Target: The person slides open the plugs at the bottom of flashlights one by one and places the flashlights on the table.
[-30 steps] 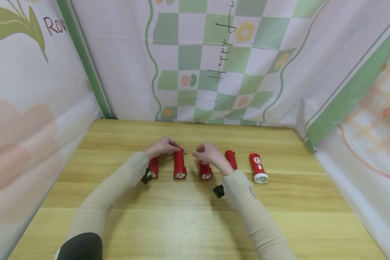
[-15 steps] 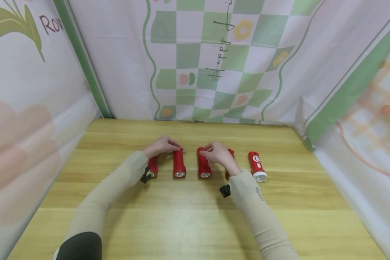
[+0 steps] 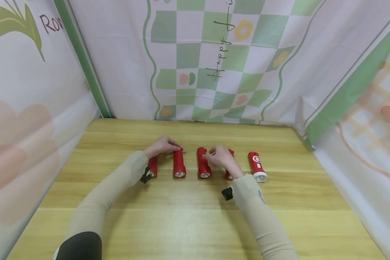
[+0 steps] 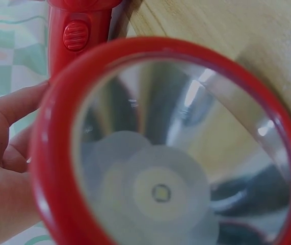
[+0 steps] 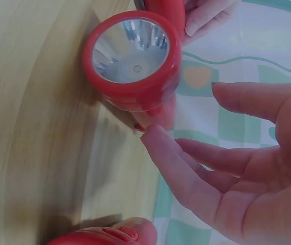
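- The right hand (image 3: 221, 157) is well spread: the thumb (image 5: 232, 97) stands clear of the fingers (image 5: 186, 173), with nothing gripped between them. Its leading fingertip is at the barrel of the 3rd flashlight from the left; whether it touches or just misses, I cannot tell.
- The left hand (image 3: 162, 145) has its fingertips on the far end of the 2nd flashlight (image 3: 179, 162); whether they pinch it or merely rest there, I cannot tell.
- The 3rd flashlight (image 3: 203, 162) lies on its side right of the 2nd, lens (image 5: 130, 53) toward the near edge, tail to the far side. Its red shell looks like glossy, stiff plastic: probably light, somewhat slippery, and apt to roll if nudged.
- The best hold is likely across the narrow barrel, thumb on 1 side and 2 fingers on the other, a little behind the flared head, where the weight probably balances.
- The clear lens and reflector look the most fragile and easily smudged, so fingers should keep off them.
- A ridged switch (image 4: 76, 35) on the 2nd flashlight offers grip, but pressing it could slide it.
- Farther out, the 1st flashlight (image 3: 153, 165) lies at left, the 4th flashlight (image 3: 229, 177) partly under the right hand, and the white-headed 5th flashlight (image 3: 256, 162) at far right of the row.
- All 5 lie on the wooden counter (image 3: 182, 224).
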A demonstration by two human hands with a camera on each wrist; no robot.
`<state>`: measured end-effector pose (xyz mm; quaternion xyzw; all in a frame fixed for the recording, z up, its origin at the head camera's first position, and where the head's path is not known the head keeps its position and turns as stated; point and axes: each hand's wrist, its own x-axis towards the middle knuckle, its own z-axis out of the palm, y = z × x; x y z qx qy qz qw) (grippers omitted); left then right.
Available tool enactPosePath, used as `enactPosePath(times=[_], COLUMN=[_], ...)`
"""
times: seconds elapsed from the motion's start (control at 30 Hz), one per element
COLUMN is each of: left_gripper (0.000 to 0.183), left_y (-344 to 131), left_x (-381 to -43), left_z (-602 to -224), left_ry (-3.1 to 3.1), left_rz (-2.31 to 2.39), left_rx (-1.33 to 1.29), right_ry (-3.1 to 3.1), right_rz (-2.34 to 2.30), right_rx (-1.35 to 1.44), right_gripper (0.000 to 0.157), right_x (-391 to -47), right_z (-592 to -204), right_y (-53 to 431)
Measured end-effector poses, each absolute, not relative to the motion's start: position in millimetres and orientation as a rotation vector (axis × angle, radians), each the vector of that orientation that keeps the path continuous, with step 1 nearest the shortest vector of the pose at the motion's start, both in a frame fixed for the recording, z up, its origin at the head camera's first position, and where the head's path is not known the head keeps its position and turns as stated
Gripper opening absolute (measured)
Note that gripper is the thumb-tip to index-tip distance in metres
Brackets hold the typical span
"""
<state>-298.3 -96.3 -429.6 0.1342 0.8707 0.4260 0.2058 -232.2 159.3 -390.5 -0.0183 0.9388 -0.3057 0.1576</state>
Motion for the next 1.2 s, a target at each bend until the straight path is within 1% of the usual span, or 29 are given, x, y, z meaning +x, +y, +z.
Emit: enactPosePath(times=[0.27,0.43,0.73,0.87,1.03,1.2], left_gripper=[0.032,0.033,0.034,0.034,0.033,0.033], left_y=[-97,-97,-97,-97,-97,-97], left_x=[-297,-297,-300,-299,-299,-300], left_z=[-428,-430,-433,-431,-431,-431], left_ry=[2.432,2.432,2.429,2.427,2.429,2.431], left_rz=[1.186,1.183,1.174,1.175,1.179,1.173], left_rx=[0.379,0.384,0.359,0.359,0.372,0.369], right_ry=[2.611,2.641,2.68,2.683,2.684,2.666], right_rz=[-0.905,-0.839,-0.789,-0.786,-0.814,-0.843], right_rx=[0.017,0.006,-0.032,-0.049,-0.06,-0.048], right_gripper=[0.059,0.06,0.058,0.054,0.042,0.042], right_x=[-231,-230,-230,-232,-233,-234], right_z=[-397,-401,-408,-411,-411,-412], right_y=[159,159,161,160,159,156])
